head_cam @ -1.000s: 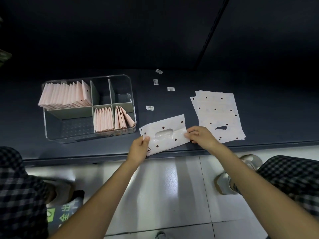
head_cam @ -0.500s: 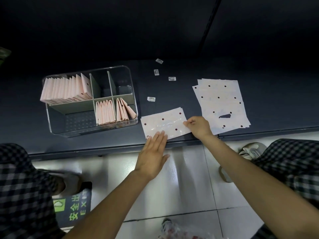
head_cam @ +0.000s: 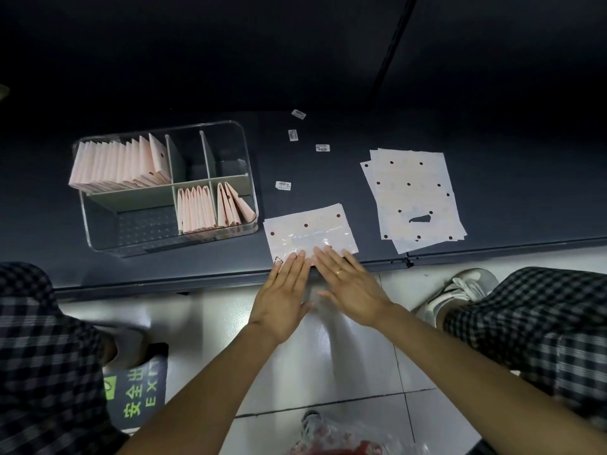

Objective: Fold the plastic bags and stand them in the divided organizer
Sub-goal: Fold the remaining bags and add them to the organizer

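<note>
free: shelf [head_cam: 328, 178] between organizer [head_cam: 248, 178] and bag stack [head_cam: 414, 192] | obstacles: four scattered labels [head_cam: 283, 185]

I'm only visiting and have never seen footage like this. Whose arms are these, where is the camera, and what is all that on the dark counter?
No machine here: a person wears a camera on the head, looking down. The left hand and right hand press flat on a half-folded white dotted plastic bag; neither grips anything. Beside it sits a clear divided organizer with folded pink bags standing inside. To the right lies a stack of unfolded dotted bags.
</note>
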`<state>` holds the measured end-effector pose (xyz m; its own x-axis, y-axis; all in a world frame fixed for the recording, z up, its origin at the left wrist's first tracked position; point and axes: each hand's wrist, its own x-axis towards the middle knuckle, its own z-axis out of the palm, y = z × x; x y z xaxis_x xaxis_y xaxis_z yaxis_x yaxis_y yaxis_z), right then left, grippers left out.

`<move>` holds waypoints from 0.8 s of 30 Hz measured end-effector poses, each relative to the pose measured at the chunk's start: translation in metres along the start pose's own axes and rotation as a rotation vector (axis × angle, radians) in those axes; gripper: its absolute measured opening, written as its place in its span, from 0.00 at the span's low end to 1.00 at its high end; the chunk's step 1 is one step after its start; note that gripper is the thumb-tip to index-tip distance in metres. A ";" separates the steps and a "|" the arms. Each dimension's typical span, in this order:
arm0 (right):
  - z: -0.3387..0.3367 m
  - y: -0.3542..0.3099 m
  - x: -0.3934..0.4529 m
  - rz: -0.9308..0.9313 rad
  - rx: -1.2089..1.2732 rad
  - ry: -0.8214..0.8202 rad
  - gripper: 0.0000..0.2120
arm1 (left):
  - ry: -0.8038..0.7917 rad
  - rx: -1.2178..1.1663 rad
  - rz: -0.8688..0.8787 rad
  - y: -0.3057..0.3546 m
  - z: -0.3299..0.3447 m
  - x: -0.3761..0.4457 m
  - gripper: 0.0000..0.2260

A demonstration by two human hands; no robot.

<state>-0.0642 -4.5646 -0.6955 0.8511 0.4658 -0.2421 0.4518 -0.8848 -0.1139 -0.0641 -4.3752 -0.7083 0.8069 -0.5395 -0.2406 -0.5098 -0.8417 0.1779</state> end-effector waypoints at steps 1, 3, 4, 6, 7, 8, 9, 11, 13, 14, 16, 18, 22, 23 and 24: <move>0.003 0.006 -0.005 0.015 -0.034 -0.010 0.31 | 0.006 0.006 0.004 -0.001 0.000 0.000 0.32; 0.006 0.019 -0.015 0.053 -0.059 0.005 0.32 | 0.012 0.016 0.015 -0.003 -0.001 -0.001 0.31; 0.005 0.024 -0.018 0.081 -0.058 0.018 0.31 | 0.012 0.009 0.020 -0.004 -0.002 -0.001 0.31; 0.002 0.032 -0.021 0.145 -0.054 0.082 0.29 | 0.029 -0.028 0.020 -0.006 -0.004 0.000 0.30; -0.001 0.033 -0.020 0.171 -0.058 0.146 0.26 | 0.043 -0.048 0.013 -0.008 -0.006 0.000 0.29; -0.006 0.032 -0.017 0.185 -0.063 0.226 0.22 | 0.058 -0.070 0.003 -0.010 -0.008 0.001 0.28; -0.010 0.032 -0.012 0.183 -0.061 0.314 0.17 | 0.070 -0.092 -0.008 -0.012 -0.010 0.002 0.26; -0.017 0.034 -0.002 0.165 -0.015 0.469 0.09 | 0.087 -0.133 -0.014 -0.015 -0.013 0.005 0.24; -0.021 0.037 0.005 0.137 0.036 0.505 0.07 | 0.123 -0.177 -0.016 -0.016 -0.017 0.008 0.22; -0.021 0.039 0.007 0.109 0.050 0.501 0.06 | 0.149 -0.198 -0.022 -0.016 -0.019 0.010 0.21; -0.021 0.045 0.011 0.014 0.022 0.494 0.05 | 0.192 -0.209 -0.035 -0.015 -0.021 0.013 0.19; -0.023 0.050 0.015 -0.084 -0.035 0.473 0.05 | 0.236 -0.214 -0.042 -0.016 -0.022 0.016 0.17; -0.031 0.059 0.019 -0.089 0.082 0.338 0.03 | 0.277 -0.221 -0.085 -0.023 -0.025 0.021 0.17; -0.033 0.061 0.018 -0.050 0.178 0.281 0.02 | 0.301 -0.243 -0.108 -0.026 -0.025 0.022 0.16; -0.035 0.063 0.017 -0.002 0.271 0.209 0.02 | 0.334 -0.277 -0.135 -0.029 -0.027 0.022 0.14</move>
<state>-0.0116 -4.6123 -0.6735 0.8992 0.4356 -0.0420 0.3904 -0.8419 -0.3727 -0.0235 -4.3625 -0.6933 0.9358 -0.3508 0.0335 -0.3310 -0.8423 0.4255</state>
